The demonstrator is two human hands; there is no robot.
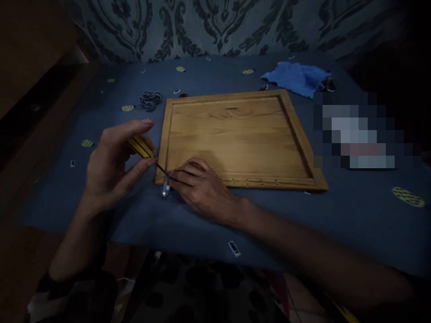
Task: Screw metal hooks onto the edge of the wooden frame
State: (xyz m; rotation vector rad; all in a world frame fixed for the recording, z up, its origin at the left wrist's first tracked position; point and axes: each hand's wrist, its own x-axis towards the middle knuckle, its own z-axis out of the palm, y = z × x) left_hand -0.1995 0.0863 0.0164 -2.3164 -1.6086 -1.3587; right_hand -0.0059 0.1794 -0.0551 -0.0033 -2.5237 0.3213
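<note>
My left hand (pixel 116 161) is closed around the yellow and black handle of a screwdriver (pixel 143 148). The thin shaft slants down to the right, its tip at the near left corner of a framed wooden board (pixel 229 134). Over that corner lies my right hand (pixel 202 188), its thumb and index finger pinched together by the tip. What they pinch is hidden. A small shiny metal hook (pixel 166 189) hangs at the board's near edge, just beside the fingertips. Several small dark holes run along the near rail, to the right of my right hand.
Several metal hooks (pixel 150 101) lie in a heap beyond the board's left side. A blue cloth (pixel 298 78) is crumpled at the back right, and a pixelated patch covers something right of the board. The blue patterned sheet (pixel 269 224) lies beneath everything; a patterned backrest (pixel 222 27) rises behind.
</note>
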